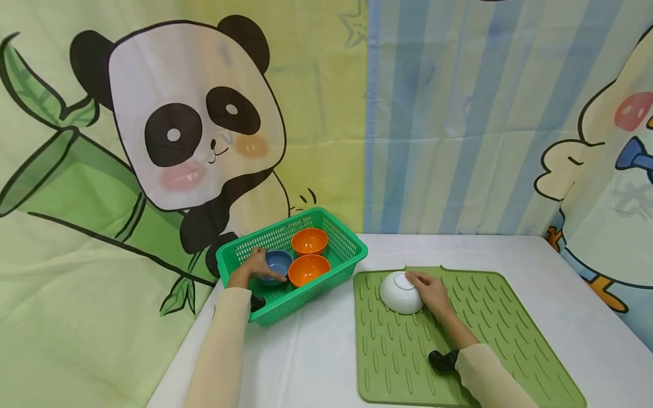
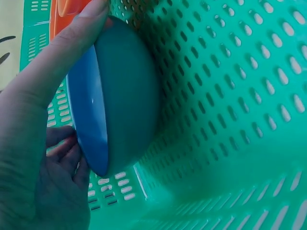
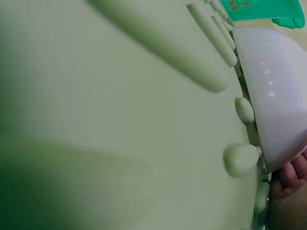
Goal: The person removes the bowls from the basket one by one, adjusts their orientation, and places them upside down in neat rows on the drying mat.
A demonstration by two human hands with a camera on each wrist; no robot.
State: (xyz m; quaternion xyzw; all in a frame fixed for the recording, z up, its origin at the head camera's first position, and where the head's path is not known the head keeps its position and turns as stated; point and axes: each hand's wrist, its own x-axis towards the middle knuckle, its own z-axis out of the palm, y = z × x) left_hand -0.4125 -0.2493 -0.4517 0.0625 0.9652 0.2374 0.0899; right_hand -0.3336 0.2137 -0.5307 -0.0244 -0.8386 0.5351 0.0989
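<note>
Inside the green basket [image 1: 326, 292], my left hand [image 1: 257, 266] spans a blue bowl [image 1: 278, 262]. In the left wrist view its thumb and fingers [image 2: 64, 153] grip opposite sides of the rim of the blue bowl [image 2: 129, 100]. Two orange bowls [image 1: 309, 241] sit beside it in the basket. My right hand [image 1: 431, 292] holds a white bowl [image 1: 400, 294], which is upside down on the green drying mat [image 1: 393, 368]. Fingers of the right hand [image 3: 290, 179] are at the edge of the white bowl [image 3: 273, 91] in the right wrist view.
A white tabletop [image 1: 301, 362] carries the basket at the left and the mat at the right. Behind it hangs a curtain [image 1: 433, 113] with stripes and a panda print. Black wrist bands [image 1: 442, 361] are on both forearms.
</note>
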